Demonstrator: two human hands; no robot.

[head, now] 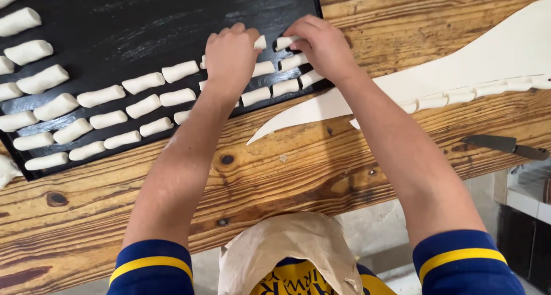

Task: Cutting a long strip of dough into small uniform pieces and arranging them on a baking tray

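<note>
Hands work at the black tray (172,19) on the wooden table (298,169): left hand (231,54) curls over a dough piece (261,42), right hand (321,42) pinches another piece (285,42); dough sheet (493,54) and knife (505,146) lie right

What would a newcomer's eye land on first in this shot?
Likely the black tray at upper left, lined with rows of small white dough pieces, with the left hand and right hand both at its right end, fingers on the pieces there. Next, the long sheet of rolled dough tapering across the wooden table at right, a knife lying below it.
</note>
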